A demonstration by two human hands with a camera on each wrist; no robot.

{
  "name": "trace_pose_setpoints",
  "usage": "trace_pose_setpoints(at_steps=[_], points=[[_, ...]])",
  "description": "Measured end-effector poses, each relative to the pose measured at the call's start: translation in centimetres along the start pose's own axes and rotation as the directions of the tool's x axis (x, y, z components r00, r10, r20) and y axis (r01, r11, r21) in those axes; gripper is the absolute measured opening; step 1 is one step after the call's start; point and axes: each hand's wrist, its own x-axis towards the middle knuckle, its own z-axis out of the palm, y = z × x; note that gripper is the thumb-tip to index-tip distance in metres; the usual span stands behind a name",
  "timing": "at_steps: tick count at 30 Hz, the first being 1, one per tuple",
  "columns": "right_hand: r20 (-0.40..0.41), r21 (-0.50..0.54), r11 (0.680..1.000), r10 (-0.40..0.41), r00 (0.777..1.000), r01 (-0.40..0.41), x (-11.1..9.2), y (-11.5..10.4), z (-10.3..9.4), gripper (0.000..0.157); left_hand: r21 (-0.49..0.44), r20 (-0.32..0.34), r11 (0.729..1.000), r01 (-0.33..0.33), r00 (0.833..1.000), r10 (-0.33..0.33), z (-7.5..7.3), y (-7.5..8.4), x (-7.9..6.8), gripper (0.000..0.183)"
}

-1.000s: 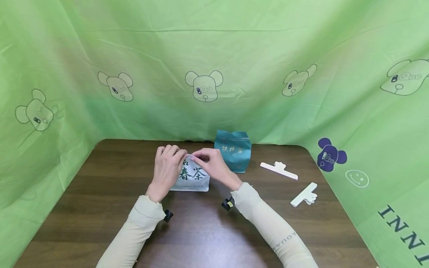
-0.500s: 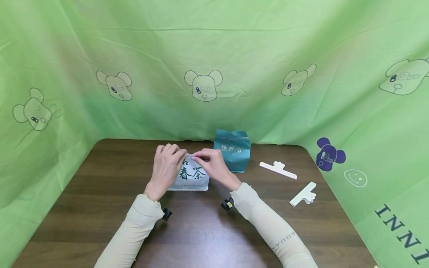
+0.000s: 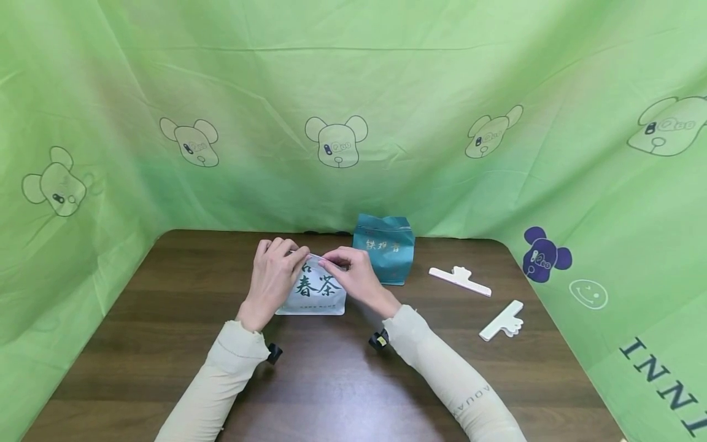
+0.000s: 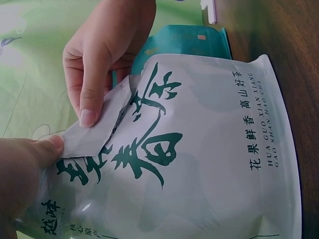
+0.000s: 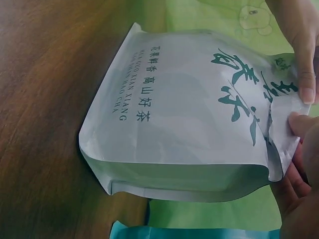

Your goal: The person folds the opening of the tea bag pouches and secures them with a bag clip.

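A white tea bag [image 3: 312, 301] with green lettering stands on the table, its top edge folded over toward the person. My left hand [image 3: 272, 276] grips the left part of that fold. With thumb and fingers, my right hand [image 3: 356, 270] pinches the fold's right part. In the left wrist view the folded flap [image 4: 97, 124] lies against the bag's front, with the right thumb pressed on it. Seen from the right wrist, the bag's gusseted side [image 5: 189, 180] is visible and its base rests on the table. The left fingertips behind the bag are partly hidden.
A teal tea bag [image 3: 386, 258] stands upright behind the right hand. Two white clips, a farther clip [image 3: 460, 281] and a nearer clip [image 3: 501, 320], lie on the right of the wooden table [image 3: 331, 393]. Green printed cloth [image 3: 342, 80] encloses the back and sides.
Both hands stay on the fold of the white tea bag. The right hand and wrist have shifted very slightly right; the teal bag and clips have not moved.
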Motion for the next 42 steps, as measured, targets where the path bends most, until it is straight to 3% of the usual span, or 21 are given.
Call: trace_pose_setpoints(at_steps=[22, 34, 42], points=[[0.023, -0.043, 0.997, -0.064, 0.998, 0.065, 0.26, 0.02, -0.21, 0.009, -0.014, 0.026, 1.000, -0.004, 1.000, 0.005, -0.25, -0.23, 0.06, 0.005], [-0.050, -0.020, 0.999, -0.051, 0.997, 0.050, -0.18, 0.44, 0.11, 0.006, -0.024, 0.027, 1.000, -0.007, 1.000, 0.008, -0.21, -0.30, -0.10, 0.005], [-0.027, -0.070, 0.995, -0.074, 0.997, 0.072, -0.24, 0.59, -0.14, 0.005, -0.026, 0.020, 1.000, -0.010, 1.000, 0.011, 0.00, -0.23, -0.11, 0.006]])
